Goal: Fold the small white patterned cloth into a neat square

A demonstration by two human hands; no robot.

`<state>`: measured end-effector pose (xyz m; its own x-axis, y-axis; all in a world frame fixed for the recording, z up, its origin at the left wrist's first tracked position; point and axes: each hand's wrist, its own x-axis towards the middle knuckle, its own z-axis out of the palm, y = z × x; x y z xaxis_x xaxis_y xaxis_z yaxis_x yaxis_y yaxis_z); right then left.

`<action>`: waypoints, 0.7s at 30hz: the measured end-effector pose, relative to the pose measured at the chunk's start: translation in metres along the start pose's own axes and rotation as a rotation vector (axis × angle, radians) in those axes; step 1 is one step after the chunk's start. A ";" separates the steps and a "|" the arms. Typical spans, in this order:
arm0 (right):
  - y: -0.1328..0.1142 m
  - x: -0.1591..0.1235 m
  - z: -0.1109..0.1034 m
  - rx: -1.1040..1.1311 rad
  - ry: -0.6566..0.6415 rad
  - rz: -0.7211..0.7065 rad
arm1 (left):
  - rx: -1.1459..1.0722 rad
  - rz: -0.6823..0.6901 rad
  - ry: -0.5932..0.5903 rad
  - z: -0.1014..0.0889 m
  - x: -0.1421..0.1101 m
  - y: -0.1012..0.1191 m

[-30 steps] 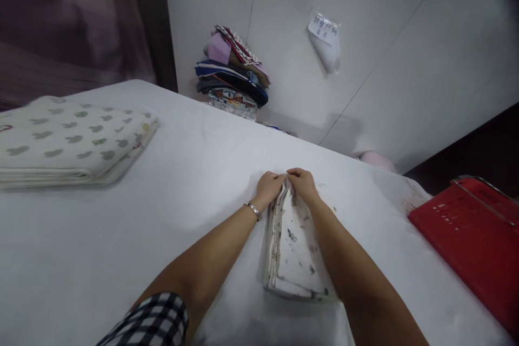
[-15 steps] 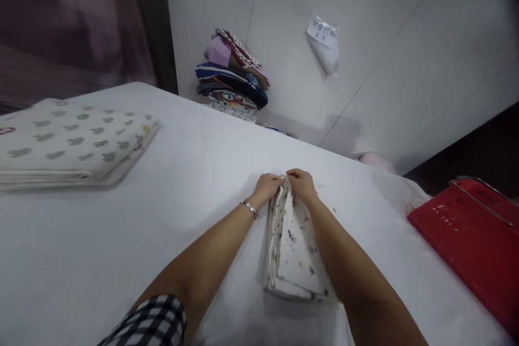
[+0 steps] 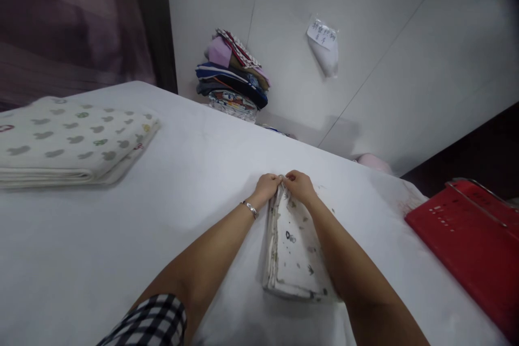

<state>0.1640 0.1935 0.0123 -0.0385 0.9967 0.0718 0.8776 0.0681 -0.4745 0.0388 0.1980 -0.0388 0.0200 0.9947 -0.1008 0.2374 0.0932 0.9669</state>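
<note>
A folded white cloth [image 3: 294, 251] with small dark prints lies on the white table [image 3: 170, 211] in front of me. My left hand [image 3: 266, 187] and my right hand [image 3: 299, 185] meet at the cloth's far end. Both are closed in a pinch on its far edge, fingertips touching each other. A silver bracelet [image 3: 250, 209] sits on my left wrist. My forearms run along either side of the cloth.
A larger folded blanket [image 3: 68, 140] with grey mouse-head shapes lies at the table's left. A red plastic basket [image 3: 470, 243] sits at the right edge. Beyond the table a stack of coloured fabrics [image 3: 233, 78] rests against the white wall, where a labelled bag [image 3: 324, 46] hangs.
The cloth's far end, slightly raised between the fingers before, now lies flatter on the stack. Both hands have stayed at that edge and shifted very little.
</note>
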 end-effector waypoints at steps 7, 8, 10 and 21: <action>-0.010 -0.001 -0.005 -0.213 -0.050 -0.003 | 0.093 0.063 0.036 0.001 -0.003 0.002; -0.009 0.000 -0.004 -0.218 -0.033 -0.003 | 0.101 0.067 0.042 0.001 -0.004 0.003; -0.005 0.002 -0.003 -0.190 0.004 0.012 | 0.111 0.057 0.053 0.000 -0.006 0.005; 0.003 0.002 -0.003 -0.017 0.032 -0.004 | 0.052 0.062 0.060 0.000 -0.009 0.008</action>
<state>0.1682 0.1952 0.0134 -0.0273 0.9944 0.1021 0.8853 0.0714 -0.4595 0.0403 0.1902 -0.0297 -0.0211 0.9995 -0.0251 0.2878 0.0301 0.9572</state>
